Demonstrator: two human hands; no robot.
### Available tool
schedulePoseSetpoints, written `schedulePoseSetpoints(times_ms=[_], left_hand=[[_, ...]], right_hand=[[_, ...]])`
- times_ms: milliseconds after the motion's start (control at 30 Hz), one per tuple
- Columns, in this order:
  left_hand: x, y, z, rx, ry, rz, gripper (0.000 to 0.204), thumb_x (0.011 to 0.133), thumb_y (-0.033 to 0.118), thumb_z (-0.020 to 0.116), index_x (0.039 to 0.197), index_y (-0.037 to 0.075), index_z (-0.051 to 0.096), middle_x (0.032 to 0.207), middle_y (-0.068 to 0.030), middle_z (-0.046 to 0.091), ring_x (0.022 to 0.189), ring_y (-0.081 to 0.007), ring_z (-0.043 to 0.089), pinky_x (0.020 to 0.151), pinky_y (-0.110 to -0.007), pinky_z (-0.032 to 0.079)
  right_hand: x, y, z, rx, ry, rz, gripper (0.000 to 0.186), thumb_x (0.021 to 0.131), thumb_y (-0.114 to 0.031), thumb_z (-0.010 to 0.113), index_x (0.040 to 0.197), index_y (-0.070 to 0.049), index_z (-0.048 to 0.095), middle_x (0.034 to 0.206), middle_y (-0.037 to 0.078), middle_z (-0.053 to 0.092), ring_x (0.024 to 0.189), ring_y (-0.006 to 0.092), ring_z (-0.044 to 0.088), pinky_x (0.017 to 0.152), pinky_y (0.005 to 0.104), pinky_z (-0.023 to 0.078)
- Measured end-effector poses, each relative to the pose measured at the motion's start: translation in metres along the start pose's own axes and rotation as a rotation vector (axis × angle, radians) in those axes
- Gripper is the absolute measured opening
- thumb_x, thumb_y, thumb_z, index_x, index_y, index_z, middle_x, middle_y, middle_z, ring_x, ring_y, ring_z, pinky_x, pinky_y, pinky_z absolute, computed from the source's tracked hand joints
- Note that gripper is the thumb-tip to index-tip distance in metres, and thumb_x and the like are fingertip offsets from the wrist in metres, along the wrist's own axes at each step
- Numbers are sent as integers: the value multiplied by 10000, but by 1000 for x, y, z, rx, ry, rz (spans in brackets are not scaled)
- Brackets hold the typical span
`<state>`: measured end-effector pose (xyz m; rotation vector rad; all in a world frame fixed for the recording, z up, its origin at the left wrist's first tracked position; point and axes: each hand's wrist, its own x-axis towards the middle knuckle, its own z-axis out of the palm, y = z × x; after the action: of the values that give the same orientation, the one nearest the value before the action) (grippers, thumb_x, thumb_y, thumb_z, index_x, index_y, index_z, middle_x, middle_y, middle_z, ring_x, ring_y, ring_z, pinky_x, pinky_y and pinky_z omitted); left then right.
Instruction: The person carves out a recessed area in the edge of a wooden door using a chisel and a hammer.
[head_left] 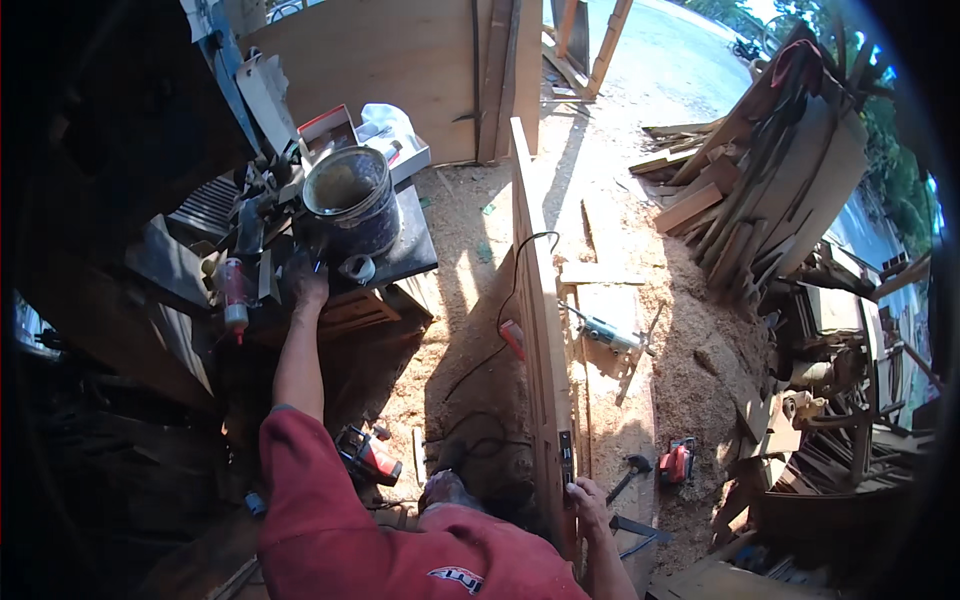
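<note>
My left hand (303, 278) reaches onto a cluttered dark workbench (415, 235), beside a grimy bucket (365, 225). Shadow hides its fingers, and a small bluish glint shows by them. Left of that hand lies a bottle with a red tip (235, 300); a small whitish round container (357, 268) sits to its right. My right hand (590, 503) is closed on the edge of a wooden door (540, 330) standing on its side. Just above those fingers, a dark metal lock plate (567, 460) is set in the door's edge.
Right of the door are a teal power tool (605, 335), a hammer (630, 475) and a red power tool (677, 463) on sawdust. Another red tool (370, 455) stands left, near a black cord (470, 375). Scrap boards (780, 170) lean at the right.
</note>
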<state>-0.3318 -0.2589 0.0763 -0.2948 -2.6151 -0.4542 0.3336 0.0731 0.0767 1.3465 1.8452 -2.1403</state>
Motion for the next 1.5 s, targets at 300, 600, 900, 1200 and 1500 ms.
schedulePoseSetpoints(times_ms=[300,600,900,1200,1500], left_hand=[[-2,-11,-6,67,-146,167,552,833,252,715,1337,60,595,1314,-211,603,1255,-389,543,1083,-501,410],[18,43,-20,76,-173,49,359,772,188,672,1097,34,686,1090,-227,685,1043,-396,663,882,-499,534],[-6,-12,-46,31,-133,-96,352,795,191,748,1096,23,677,1068,-212,696,1039,-400,661,890,-492,525],[-214,194,-187,-810,-1260,250,323,881,261,736,1084,13,696,955,-142,721,883,-255,700,795,-365,534],[-355,336,-180,-1068,-1437,343,290,913,208,727,1095,-7,658,923,-105,707,792,-208,675,722,-332,542]], right_hand=[[-6,21,10,287,108,-32,246,871,-155,737,1039,23,714,980,55,683,869,150,629,789,289,485],[13,63,-8,156,126,-45,275,894,-128,706,1112,37,680,958,51,701,878,139,656,824,285,522],[2,32,15,-26,14,-139,332,898,-267,752,1044,17,663,885,56,694,839,143,652,786,302,522],[-43,-103,54,-356,126,-812,589,828,-250,799,1323,-37,561,1220,173,556,1097,292,612,908,396,536],[-38,-45,1,97,-218,-409,280,982,-93,647,1231,28,602,1028,118,714,844,146,692,767,265,569]])
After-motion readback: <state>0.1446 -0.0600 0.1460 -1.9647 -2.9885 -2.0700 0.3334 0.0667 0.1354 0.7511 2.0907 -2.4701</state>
